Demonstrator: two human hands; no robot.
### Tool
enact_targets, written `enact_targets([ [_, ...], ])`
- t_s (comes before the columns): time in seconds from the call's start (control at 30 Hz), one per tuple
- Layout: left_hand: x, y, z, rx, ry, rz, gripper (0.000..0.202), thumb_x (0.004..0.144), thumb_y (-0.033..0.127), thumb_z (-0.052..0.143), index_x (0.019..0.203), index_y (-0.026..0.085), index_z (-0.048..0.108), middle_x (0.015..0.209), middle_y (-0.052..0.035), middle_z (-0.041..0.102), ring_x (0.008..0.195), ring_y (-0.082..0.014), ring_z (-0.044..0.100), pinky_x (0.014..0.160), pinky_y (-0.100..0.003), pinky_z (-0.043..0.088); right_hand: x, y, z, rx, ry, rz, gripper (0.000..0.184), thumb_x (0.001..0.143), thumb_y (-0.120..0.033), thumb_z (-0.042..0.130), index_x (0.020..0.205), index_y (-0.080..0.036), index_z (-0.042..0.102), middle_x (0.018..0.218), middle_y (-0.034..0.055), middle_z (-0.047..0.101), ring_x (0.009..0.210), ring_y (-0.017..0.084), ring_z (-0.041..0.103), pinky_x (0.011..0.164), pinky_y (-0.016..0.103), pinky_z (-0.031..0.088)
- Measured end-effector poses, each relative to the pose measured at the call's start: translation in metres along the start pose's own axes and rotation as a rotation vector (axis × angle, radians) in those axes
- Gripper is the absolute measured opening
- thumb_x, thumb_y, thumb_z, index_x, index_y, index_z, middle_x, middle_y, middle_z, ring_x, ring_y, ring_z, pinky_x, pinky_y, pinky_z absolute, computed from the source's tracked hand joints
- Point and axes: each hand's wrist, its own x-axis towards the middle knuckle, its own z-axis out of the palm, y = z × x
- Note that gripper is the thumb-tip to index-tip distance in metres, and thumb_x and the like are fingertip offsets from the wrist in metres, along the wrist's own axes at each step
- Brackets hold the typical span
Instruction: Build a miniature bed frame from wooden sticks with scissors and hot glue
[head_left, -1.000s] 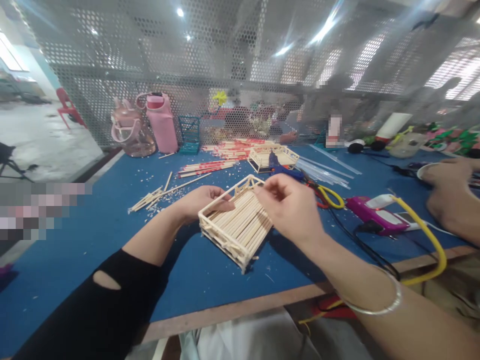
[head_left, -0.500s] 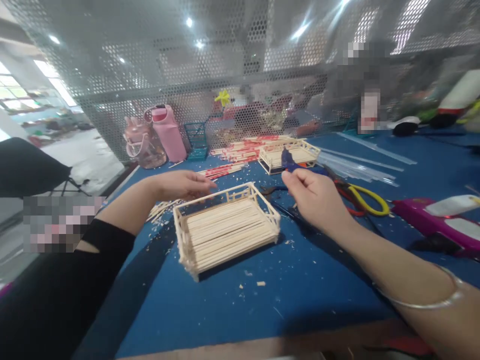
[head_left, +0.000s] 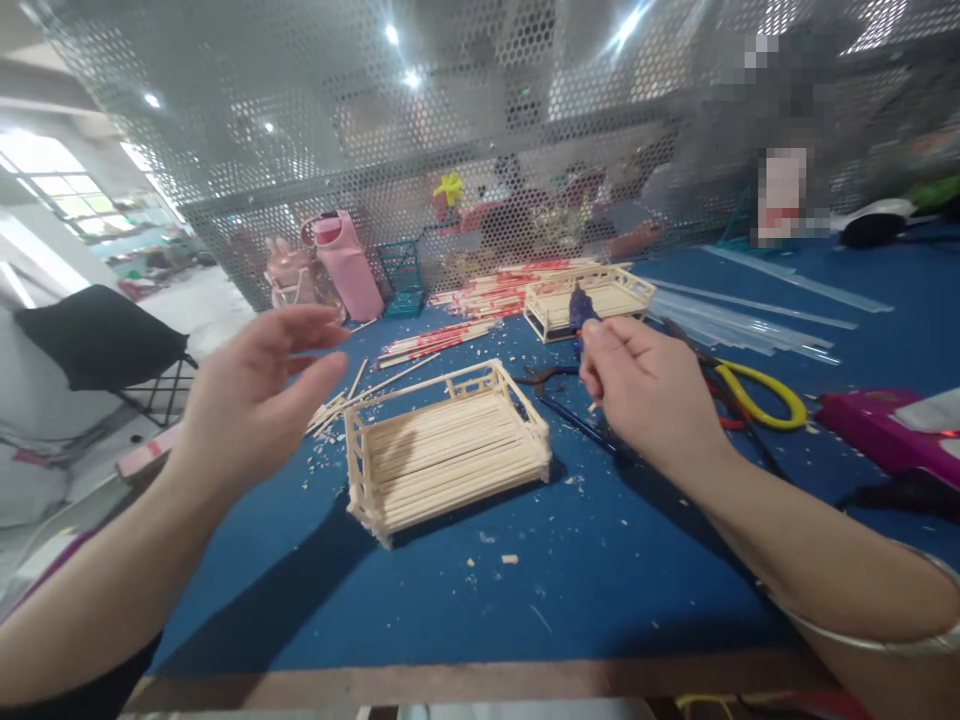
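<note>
A small tray of pale wooden sticks (head_left: 450,455) with a raised railing stands on the blue tabletop between my hands. My left hand (head_left: 255,395) is in the air to the left of the tray, with its fingers apart and nothing in them. On the other side, my right hand (head_left: 645,385) is closed round a dark blue tool with a narrow tip (head_left: 580,308). The tip points up and away from me; my fingers hide most of the tool, so its kind is unclear. Behind it lies a second, similar stick tray (head_left: 555,298).
Bundles of red-marked sticks (head_left: 502,290) lie at the back, beside clear plastic strips (head_left: 720,315). Pliers (head_left: 544,378), yellow-handled scissors (head_left: 772,400) and a magenta device (head_left: 877,430) are near my right arm. A pink bottle (head_left: 349,265) stands before a perforated metal screen (head_left: 420,130).
My left hand has moved left and toward me, away from the tray's back rail, and its fingers have spread. My right hand keeps its grip on the blue tool. The view has shifted slightly.
</note>
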Motion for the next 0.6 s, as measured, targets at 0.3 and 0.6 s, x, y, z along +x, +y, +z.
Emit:
enact_targets([
  [0.3, -0.072, -0.025, -0.013, -0.128, -0.016, -0.502, 0.031, 0.067, 0.037, 0.066, 0.095, 0.026, 0.057, 0.093, -0.003, 0.067, 0.09, -0.0219, 0.062, 0.085, -0.038, 0.048, -0.001, -0.001, 0.002, 0.042, 0.014, 0.026, 0.047, 0.072, -0.02, 0.058, 0.045, -0.023, 0.02, 0.043, -0.0064, 0.021, 0.042, 0.008, 0.021, 0.042, 0.026, 0.023],
  [0.6, -0.028, 0.005, -0.007, 0.223, 0.023, -0.199, 0.031, 0.08, 0.043, 0.055, 0.099, 0.022, 0.067, 0.096, -0.0049, 0.071, 0.079, -0.0195, 0.063, 0.079, -0.035, 0.048, 0.0, 0.01, 0.012, 0.135, 0.028, -0.032, 0.023, 0.069, -0.021, 0.058, 0.058, -0.022, 0.038, 0.05, -0.0066, 0.039, 0.046, 0.008, 0.032, 0.044, 0.024, 0.027],
])
